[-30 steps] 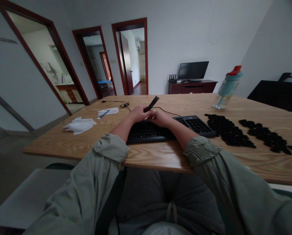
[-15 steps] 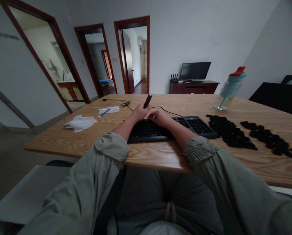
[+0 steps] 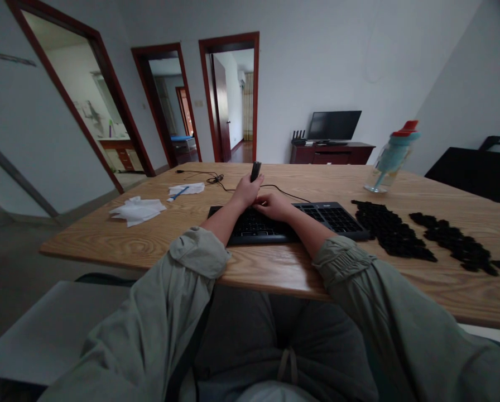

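Observation:
A black keyboard point(image 3: 329, 218) with its keycaps removed lies on the wooden table point(image 3: 275, 262) in front of me. My left hand point(image 3: 246, 192) holds a slim black tool point(image 3: 255, 170) upright above the keyboard's far edge. My right hand point(image 3: 273, 205) rests on the keyboard's middle, fingers curled, just right of the left hand. A black cable point(image 3: 216, 178) runs from the keyboard toward the table's far left.
Two heaps of black keycaps point(image 3: 390, 229) point(image 3: 457, 243) lie right of the keyboard. A teal bottle with a red cap point(image 3: 390, 159) stands at the far right. White tissues point(image 3: 136, 211) and a paper with a blue pen point(image 3: 183, 191) lie at the left.
My left hand has turned the black tool from slanting right to nearly upright and moved slightly farther away. My right hand stays on the keyboard.

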Available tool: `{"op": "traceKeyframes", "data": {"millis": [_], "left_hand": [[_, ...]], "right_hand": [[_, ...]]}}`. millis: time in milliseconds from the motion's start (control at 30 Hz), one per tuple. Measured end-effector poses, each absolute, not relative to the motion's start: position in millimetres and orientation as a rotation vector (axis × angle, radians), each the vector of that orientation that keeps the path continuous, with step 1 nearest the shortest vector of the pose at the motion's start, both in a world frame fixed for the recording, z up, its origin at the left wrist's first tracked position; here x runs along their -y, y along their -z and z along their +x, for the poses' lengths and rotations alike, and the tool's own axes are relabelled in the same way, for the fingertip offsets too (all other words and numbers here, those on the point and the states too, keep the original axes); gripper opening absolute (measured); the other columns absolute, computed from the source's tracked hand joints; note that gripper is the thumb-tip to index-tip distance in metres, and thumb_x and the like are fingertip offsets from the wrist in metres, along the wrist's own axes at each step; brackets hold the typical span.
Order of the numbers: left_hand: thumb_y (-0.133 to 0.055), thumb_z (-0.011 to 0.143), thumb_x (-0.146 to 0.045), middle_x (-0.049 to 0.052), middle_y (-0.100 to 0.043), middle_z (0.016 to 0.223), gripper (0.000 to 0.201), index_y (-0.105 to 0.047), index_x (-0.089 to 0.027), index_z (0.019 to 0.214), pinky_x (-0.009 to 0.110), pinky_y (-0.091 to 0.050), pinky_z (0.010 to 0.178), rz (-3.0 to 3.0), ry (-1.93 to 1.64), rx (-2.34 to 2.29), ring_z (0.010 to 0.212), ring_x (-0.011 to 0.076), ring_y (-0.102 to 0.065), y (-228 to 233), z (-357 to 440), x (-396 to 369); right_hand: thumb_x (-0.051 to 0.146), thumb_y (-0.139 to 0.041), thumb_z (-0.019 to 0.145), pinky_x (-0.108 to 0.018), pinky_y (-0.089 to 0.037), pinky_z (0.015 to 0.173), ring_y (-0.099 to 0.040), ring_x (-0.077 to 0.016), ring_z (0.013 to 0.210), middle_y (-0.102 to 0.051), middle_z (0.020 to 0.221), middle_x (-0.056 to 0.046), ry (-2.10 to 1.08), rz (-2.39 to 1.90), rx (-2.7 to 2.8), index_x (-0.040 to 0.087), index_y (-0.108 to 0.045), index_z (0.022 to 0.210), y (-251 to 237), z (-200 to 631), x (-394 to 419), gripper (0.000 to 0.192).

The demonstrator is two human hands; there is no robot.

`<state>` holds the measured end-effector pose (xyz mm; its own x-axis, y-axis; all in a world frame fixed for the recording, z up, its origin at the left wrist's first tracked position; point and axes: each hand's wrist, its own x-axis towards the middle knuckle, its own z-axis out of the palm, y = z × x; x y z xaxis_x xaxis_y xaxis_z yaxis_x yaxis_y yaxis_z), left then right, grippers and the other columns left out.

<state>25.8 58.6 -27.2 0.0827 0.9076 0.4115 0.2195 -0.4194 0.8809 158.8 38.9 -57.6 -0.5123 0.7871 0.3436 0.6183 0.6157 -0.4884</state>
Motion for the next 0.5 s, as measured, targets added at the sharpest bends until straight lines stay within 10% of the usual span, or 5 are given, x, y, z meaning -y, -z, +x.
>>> {"op": "traceKeyframes", "data": {"millis": [500], "left_hand": [[-0.055, 0.09, -0.044, -0.009, -0.034, 0.047, 0.037, -0.037, -0.02, 0.068, 0.02, -0.032, 0.042, 1.481, -1.466, -0.899, 0.037, 0.0049, -0.034, 27, 26, -42]], "right_hand": [[0.035, -0.062, 0.086, -0.024, -0.041, 0.066, -0.056, -0.0128, 0.067, -0.073, 0.08, -0.004, -0.525, -1.18, 2.252, 0.016, -0.077, 0.104, 51, 161, -37, 0.03]]}}
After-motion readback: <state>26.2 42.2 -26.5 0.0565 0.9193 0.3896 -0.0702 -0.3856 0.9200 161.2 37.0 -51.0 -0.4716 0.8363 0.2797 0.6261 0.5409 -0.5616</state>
